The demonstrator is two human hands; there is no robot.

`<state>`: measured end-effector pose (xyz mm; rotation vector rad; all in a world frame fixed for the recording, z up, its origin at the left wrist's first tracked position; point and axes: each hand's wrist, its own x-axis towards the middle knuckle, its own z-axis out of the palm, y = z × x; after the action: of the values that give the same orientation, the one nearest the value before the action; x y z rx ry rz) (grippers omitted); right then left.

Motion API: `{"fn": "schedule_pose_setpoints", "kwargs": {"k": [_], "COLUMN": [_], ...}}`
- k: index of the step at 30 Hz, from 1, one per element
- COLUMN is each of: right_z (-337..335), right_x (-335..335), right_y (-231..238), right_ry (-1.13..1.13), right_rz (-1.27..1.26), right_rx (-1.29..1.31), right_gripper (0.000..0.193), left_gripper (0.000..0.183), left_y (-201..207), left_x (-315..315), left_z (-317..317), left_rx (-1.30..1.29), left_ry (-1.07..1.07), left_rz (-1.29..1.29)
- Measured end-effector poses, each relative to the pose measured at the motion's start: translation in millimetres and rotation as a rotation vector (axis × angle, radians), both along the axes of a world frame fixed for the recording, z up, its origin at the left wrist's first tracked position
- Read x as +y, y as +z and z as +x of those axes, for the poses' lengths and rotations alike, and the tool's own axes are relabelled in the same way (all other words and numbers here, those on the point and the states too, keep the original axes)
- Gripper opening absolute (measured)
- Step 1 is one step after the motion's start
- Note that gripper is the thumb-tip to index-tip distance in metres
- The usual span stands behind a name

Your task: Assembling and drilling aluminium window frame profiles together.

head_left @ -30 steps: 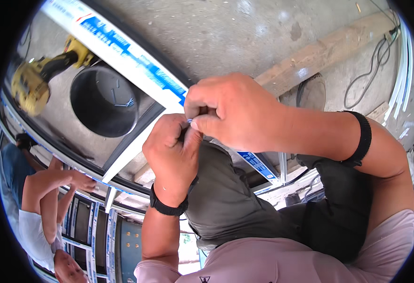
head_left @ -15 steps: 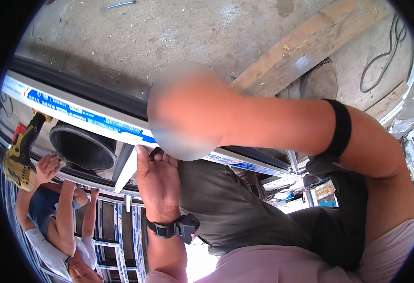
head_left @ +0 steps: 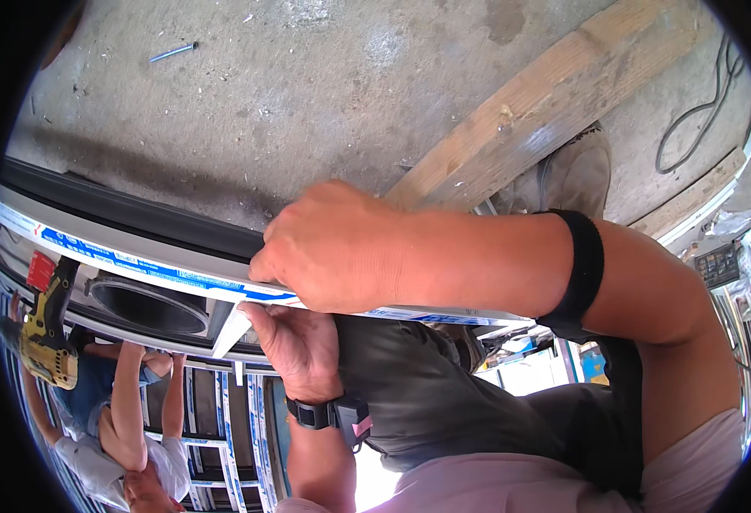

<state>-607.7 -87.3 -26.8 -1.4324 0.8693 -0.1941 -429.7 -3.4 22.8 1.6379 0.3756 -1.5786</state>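
A long metal frame bar [head_left: 149,272], white with blue printed protective film and a dark far side, crosses the view. My right hand [head_left: 328,244] lies over the bar, back upward. Its fingers are curled down at the bar's dark edge, and what they pinch, if anything, is hidden. Below the bar is my left hand [head_left: 303,346], palm up, its fingers curled against the underside. The left thumb rests by the joint where a short white crosspiece [head_left: 232,332] meets the bar.
A yellow-black power drill [head_left: 46,342] and a dark round tub [head_left: 149,306] are at left, near a co-worker [head_left: 119,453]. Beyond the bar, a wooden plank [head_left: 521,120] lies on concrete beside a shoe [head_left: 585,167], a black cable [head_left: 692,111] and a bolt [head_left: 173,52].
The bar sits lower in view. My right hand, earlier blurred, now shows clearly, curled at the bar. My left hand has shifted slightly right. The co-worker's hand has left the spot beside the tub.
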Motion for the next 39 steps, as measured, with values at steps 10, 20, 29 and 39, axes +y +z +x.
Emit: {"fn": "schedule_pose_setpoints", "kwargs": {"k": [10, 20, 29, 39], "right_z": [12.4, 3.6, 17.6, 20.8], "right_x": [-15.6, -30.8, -34.6, -23.1], "right_y": [5.8, 1.1, 8.9, 11.9], "right_ry": [0.009, -0.001, 0.005, -0.083], "right_rz": [-0.026, 0.763, 0.682, 0.704], "right_rx": [-0.027, -0.138, 0.036, 0.095], "right_gripper": [0.014, 0.02, 0.018, 0.015], "left_gripper": [0.064, 0.039, 0.038, 0.033], "left_y": [0.6, -6.4, 0.1, 9.5], "left_x": [6.2, 8.2, -3.0, -2.7], "left_z": [3.2, -2.4, 0.9, 22.6], "left_rx": [-0.016, 0.052, 0.06, 0.132], "left_ry": [0.024, 0.017, 0.043, -0.094], "left_rz": [0.046, -0.041, -0.078, -0.049]}}
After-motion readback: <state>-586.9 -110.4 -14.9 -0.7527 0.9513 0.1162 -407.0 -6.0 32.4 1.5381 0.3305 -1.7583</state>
